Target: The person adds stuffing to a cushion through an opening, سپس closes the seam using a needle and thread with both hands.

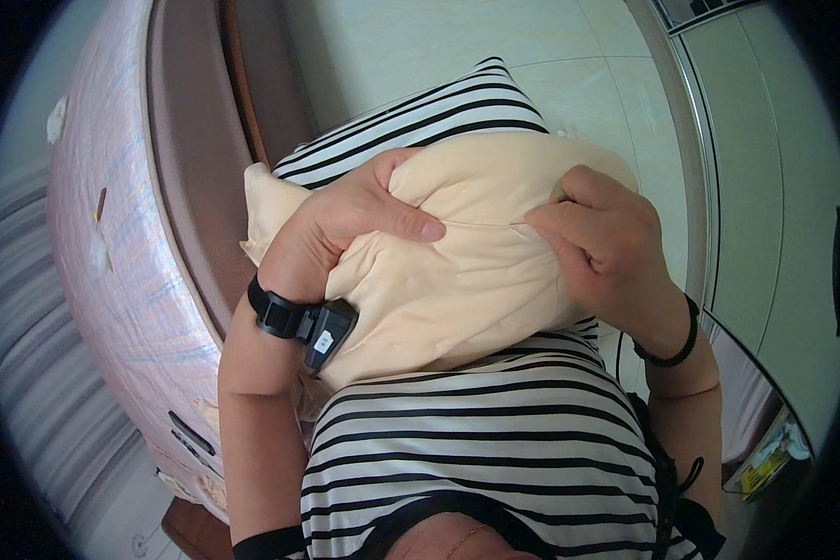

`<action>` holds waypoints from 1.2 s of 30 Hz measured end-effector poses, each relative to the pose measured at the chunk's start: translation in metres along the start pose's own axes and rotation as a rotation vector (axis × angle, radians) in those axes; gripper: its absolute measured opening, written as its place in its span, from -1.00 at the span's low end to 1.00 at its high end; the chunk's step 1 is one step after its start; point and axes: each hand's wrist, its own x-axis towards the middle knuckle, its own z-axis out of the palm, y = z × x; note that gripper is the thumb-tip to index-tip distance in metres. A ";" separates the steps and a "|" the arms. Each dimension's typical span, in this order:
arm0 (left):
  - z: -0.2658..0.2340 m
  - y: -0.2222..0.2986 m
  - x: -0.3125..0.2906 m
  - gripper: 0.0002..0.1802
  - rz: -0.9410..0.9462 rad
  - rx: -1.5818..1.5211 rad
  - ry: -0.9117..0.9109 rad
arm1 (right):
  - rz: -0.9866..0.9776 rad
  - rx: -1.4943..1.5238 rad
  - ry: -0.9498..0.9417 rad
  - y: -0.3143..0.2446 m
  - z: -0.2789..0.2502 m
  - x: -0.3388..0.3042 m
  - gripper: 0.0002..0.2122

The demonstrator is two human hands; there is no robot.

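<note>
A soft cream cloth item (457,289), bulky and creased like a stuffed cushion, lies across my striped lap. My left hand (369,201) grips its upper left part, thumb flat on top and the fingers hidden beneath. At the right, my right hand (607,233) is closed in a pinch just above the cloth. A thin line runs from its fingertips toward my left thumb; whether it is a needle, a thread or a seam is too fine to tell. A black strap with a small box (327,331) is on my left wrist, a black band (677,341) on my right.
To my left stands a bed with a pinkish patterned cover (112,308) and a brown padded side (196,140). On the cover lie a white bit (99,254) and a dark slim object (191,433). Pale floor tiles (569,84) and a sliding-door cabinet (765,159) are ahead and right.
</note>
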 end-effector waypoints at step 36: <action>-0.010 0.004 0.003 -0.47 0.077 0.036 -0.106 | -0.249 -0.328 -0.054 -0.031 0.014 0.018 -0.88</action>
